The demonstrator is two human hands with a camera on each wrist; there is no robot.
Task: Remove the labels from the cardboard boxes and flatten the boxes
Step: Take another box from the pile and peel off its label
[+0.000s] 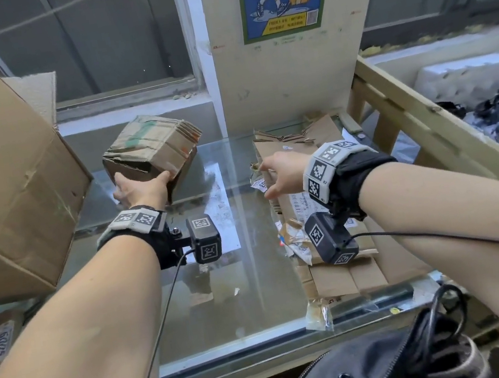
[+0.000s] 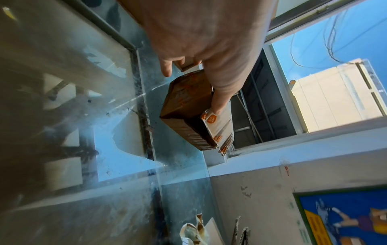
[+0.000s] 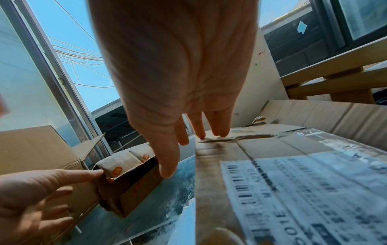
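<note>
A small crumpled cardboard box (image 1: pixel 150 146) with orange marks lies on its side at the back of the glass table (image 1: pixel 226 292). My left hand (image 1: pixel 141 188) is spread against its open end; the thumb (image 2: pixel 220 102) lies along a flap and straight fingers touch the corner. In the right wrist view the box (image 3: pixel 125 187) shows its dark opening. My right hand (image 1: pixel 278 173) hovers open, fingers straight, over the left edge of a pile of flattened cardboard (image 1: pixel 310 144). A white barcode label (image 3: pixel 303 190) is stuck to that cardboard under the wrist.
A large open cardboard box (image 1: pixel 1 186) fills the left side. A wooden frame (image 1: pixel 411 113) borders the right. Torn label and tape scraps (image 1: pixel 294 241) lie near the pile. A black bag with cables (image 1: pixel 389 364) sits below the table's front edge.
</note>
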